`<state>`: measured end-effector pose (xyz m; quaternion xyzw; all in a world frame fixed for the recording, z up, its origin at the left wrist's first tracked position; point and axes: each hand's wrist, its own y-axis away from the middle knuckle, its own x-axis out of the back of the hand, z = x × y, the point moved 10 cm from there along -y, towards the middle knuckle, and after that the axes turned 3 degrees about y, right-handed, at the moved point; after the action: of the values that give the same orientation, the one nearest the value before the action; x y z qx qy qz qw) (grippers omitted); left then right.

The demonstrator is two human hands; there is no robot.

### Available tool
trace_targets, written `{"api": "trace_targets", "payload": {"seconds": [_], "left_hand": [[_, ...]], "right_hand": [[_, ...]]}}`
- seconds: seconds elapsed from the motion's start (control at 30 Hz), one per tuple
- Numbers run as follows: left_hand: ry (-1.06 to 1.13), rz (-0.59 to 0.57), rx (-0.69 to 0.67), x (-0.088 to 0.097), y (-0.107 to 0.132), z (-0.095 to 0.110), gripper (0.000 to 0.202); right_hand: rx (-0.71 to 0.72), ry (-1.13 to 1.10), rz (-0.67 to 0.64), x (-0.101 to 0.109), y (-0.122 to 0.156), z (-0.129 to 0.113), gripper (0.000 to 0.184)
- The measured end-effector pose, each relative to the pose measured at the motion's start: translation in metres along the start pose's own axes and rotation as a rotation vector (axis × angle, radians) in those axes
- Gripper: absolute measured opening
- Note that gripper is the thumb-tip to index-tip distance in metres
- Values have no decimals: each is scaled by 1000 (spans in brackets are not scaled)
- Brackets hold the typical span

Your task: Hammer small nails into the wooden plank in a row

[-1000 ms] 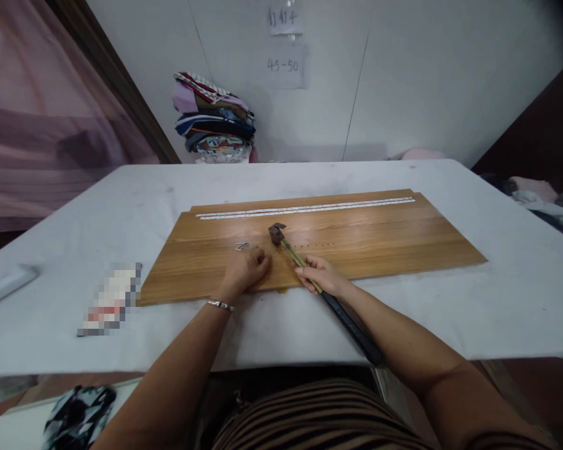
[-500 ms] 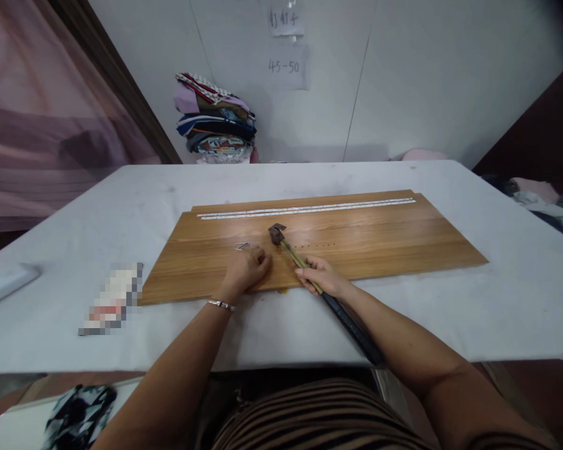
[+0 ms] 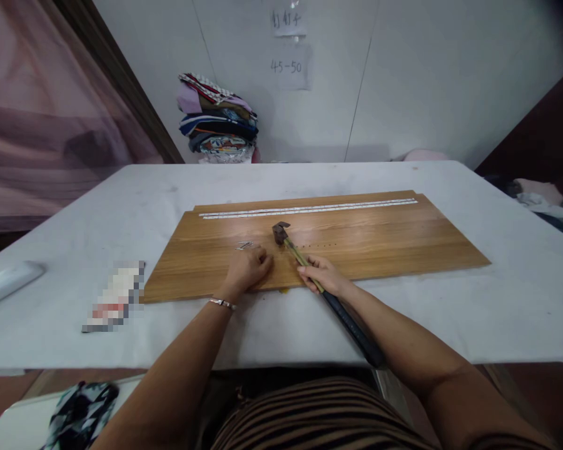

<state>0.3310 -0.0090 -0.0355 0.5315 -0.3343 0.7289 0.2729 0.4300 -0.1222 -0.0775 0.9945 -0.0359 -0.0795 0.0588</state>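
Hammer: slants across the wooden board's near edge, head above its middle.
Right hand: clamped on the hammer at the board's near edge.
Left hand: curled on the board's near side; cannot tell whether it pinches anything.
Nails: loose, board's left half.
White strips: along the board's far edge.

L hand: grip unclr; flat obj pixelated; wht roll cut off @ L edge

One hammer, one board, two strips
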Motion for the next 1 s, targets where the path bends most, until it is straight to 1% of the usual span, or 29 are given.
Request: {"api": "trace_targets", "payload": {"seconds": [0.17,0.33,0.47,0.63,1.0], "left_hand": [[-5,-30,13,-3,0,-2,36],[-14,-21,4,-2,0,-1,36],[-9,-32,17,-2,0,-1,35],[-3,-44,24,-4,0,-2,37],[-4,-30,18,-2,0,-2,35]], "right_hand": [[-7,5,-11,-2,1,-2,25],[-22,15,0,-5,4,-6,25],[-7,17,-5,-6,4,-8,25],[-18,23,-19,-6,4,-7,25],[-21,27,-11,-5,4,-6,26]]}}
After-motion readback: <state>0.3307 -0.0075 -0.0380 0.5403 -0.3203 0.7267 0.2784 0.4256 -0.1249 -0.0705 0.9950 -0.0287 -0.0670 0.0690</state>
